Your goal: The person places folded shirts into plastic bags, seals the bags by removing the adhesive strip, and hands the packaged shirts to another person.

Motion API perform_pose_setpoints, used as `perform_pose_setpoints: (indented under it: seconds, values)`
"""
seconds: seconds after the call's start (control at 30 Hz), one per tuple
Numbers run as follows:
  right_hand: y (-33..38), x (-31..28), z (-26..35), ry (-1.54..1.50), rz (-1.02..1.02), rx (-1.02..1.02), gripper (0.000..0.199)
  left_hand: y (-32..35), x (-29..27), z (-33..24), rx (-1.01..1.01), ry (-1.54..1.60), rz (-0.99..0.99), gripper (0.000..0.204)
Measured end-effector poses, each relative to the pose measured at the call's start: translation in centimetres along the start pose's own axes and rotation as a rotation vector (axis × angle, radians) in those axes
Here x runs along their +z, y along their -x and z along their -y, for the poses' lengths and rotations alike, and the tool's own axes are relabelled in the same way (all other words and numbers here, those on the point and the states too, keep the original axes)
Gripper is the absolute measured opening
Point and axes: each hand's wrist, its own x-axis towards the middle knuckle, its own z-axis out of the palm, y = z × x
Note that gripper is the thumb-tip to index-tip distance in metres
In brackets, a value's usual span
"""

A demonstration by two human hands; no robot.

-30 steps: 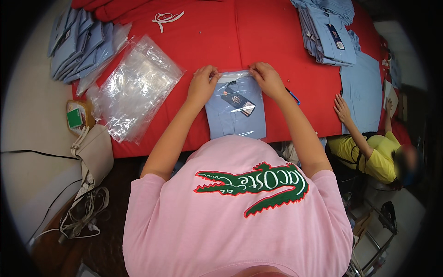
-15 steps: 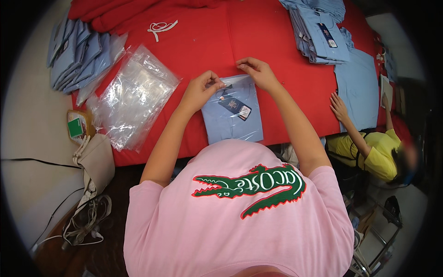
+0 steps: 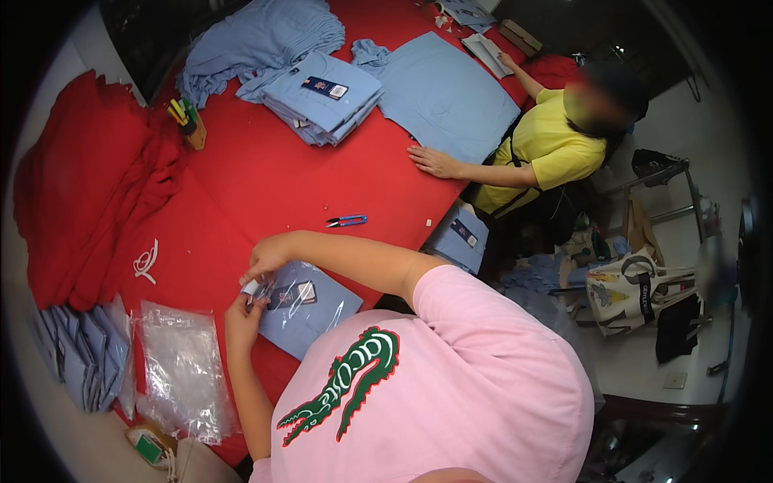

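Both hands are pinched at the top edge of the bagged blue shirt (image 3: 310,310): left hand (image 3: 243,315) with fingers closed on the bag's open end, right hand (image 3: 270,258) gripping the same edge from the far side, thumb and fingers together. That folded shirt in its clear bag lies flat on the red surface (image 3: 266,185), just in front of the person's pink shirt (image 3: 435,378).

Around it, a stack of empty clear bags (image 3: 181,366) sits to the left, with a pile of bagged blue shirts (image 3: 80,354) beyond it at the surface's edge. Small blue snips (image 3: 348,220) lie well apart from the hands, further out. A heap of red cloth (image 3: 80,201) covers the left side, folded blue shirts (image 3: 322,97) are stacked at the far end beside a loose blue heap (image 3: 258,40), and a small pen holder (image 3: 189,125) stands near them. A co-worker in a yellow top (image 3: 547,145) rests a hand (image 3: 435,161) by a flat blue shirt (image 3: 443,92).

Compared with half a second ago, the view has swung sharply round: the surface now runs diagonally, and the co-worker has gone from lower right to upper right. Hands remain on the bag's edge.
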Motion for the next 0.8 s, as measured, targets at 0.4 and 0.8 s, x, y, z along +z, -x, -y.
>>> perform_pose_setpoints:
  seconds: [0.4, 0.8]
  values:
    - [1.2, 1.1, -1.2, 0.493, 0.048, -0.063, 0.031, -1.8, 1.2, -2.7, 0.002, -0.462, -0.093, 0.031]
    - [-0.6, 1.0, -1.1, 0.122, 0.309, 0.003, 0.026, 0.0, 2.2, -2.0, -0.071, -0.521, -0.171, 0.024]
